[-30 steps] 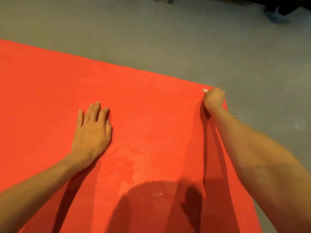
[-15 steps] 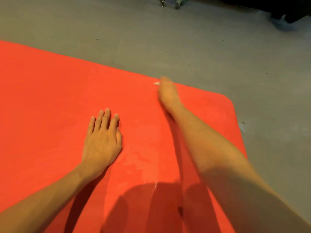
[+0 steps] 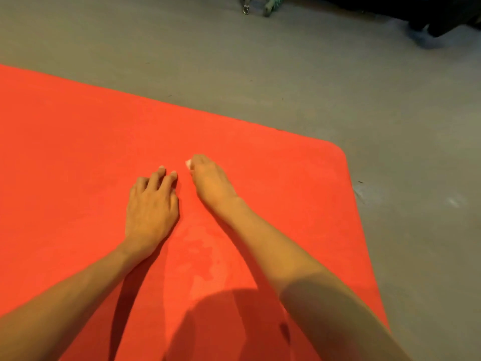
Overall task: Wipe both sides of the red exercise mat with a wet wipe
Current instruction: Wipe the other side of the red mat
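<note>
While right hand (image 3: 209, 179) grips wipe (image 3: 188, 163) (mostly hidden), left hand (image 3: 151, 204) flat on mat (image 3: 78, 152).

Warm light, soft focus; dark shadow falls near bottom edge.

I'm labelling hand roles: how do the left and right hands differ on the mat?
The left hand lies palm down, fingers fairly straight, holding nothing; the right hand curls its fingers over a white wet wipe. The right hand reaches slightly farther up the red mat than the left hand. Both rest on it, close together.
</note>
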